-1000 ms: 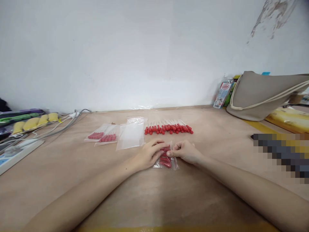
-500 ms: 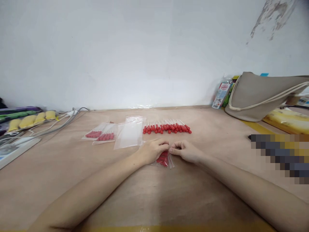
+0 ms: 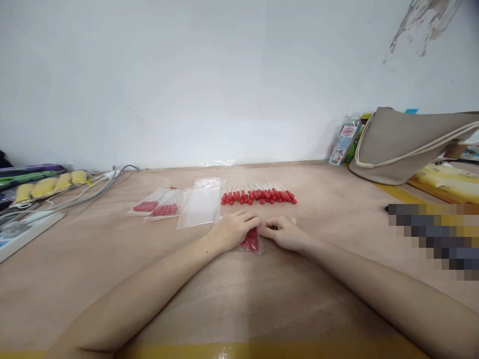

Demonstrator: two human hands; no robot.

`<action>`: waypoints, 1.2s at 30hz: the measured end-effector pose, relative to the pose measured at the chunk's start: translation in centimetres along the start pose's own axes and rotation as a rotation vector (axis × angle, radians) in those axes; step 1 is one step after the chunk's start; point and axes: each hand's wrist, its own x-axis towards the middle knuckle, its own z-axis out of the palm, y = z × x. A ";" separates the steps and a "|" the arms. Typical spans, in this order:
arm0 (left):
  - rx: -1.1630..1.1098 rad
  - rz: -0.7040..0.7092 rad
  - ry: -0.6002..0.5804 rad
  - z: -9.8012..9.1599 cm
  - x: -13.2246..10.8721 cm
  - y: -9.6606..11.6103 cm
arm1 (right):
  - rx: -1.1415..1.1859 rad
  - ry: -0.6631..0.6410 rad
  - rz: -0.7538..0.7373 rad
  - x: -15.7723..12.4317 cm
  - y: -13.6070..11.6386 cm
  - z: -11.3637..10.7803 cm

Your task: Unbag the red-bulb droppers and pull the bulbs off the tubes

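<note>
Between my two hands lies a clear plastic bag (image 3: 251,244) with red-tipped sticks inside; its upper part is hidden under my fingers. My left hand (image 3: 235,231) is closed on the bag's left side, its fingers bent over the top. At the right edge of the bag, my right hand (image 3: 283,234) pinches the plastic between thumb and curled fingers. Just beyond, a row of loose white sticks with red heads (image 3: 258,197) lies on the table. To its left are flat clear bags (image 3: 200,204) and two filled bags (image 3: 164,208) of the same red-tipped sticks.
Cables (image 3: 101,187) and a power strip (image 3: 32,232) lie at the left, near yellow padded items (image 3: 48,187). A plastic bottle (image 3: 344,142) and a grey drawstring bag (image 3: 407,144) stand back right, beside a yellow package (image 3: 445,184). A wall closes off the table's back.
The bag between my hands now lies flatter, and its right edge has drawn in toward the red tips. My right hand has shifted slightly left, its fingers still curled.
</note>
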 end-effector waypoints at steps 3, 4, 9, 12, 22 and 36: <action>0.002 0.033 0.011 -0.1 0.1 -0.1 | 0.032 0.015 0.013 0.0 0.2 0.1; 0.012 0.054 0.019 -0.1 0.2 -0.2 | 0.027 0.029 0.016 0.0 0.2 0.2; 0.081 0.145 -0.001 -0.3 0.9 -0.3 | -0.019 0.084 0.019 0.2 0.3 0.5; 0.088 0.187 -0.040 -0.5 1.1 -0.1 | 0.007 0.073 0.018 0.4 0.3 0.6; -0.226 -0.060 0.012 -0.9 0.4 -0.7 | -0.063 0.226 0.095 0.6 1.1 0.5; -0.494 -0.388 -0.051 -2.9 -4.7 1.7 | 0.020 0.079 -0.216 0.6 2.0 0.3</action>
